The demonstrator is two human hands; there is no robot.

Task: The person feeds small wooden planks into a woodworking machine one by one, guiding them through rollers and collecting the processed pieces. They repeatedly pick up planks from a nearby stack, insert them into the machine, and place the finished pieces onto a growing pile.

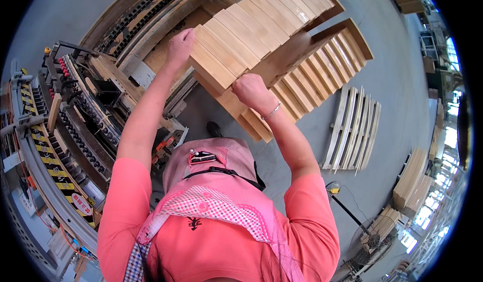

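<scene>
Holding the near end of the row of wooden boards up high, the left hand gripping its left edge and the right hand clenched under it, could let boards slide off.

Coral short-sleeved shirt, pink checked scarf, striped pink apron, thin silver bracelet on right wrist.

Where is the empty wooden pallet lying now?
In the head view, the wooden pallet lies on the grey floor at the person's right, beside the stacked boards.
</scene>
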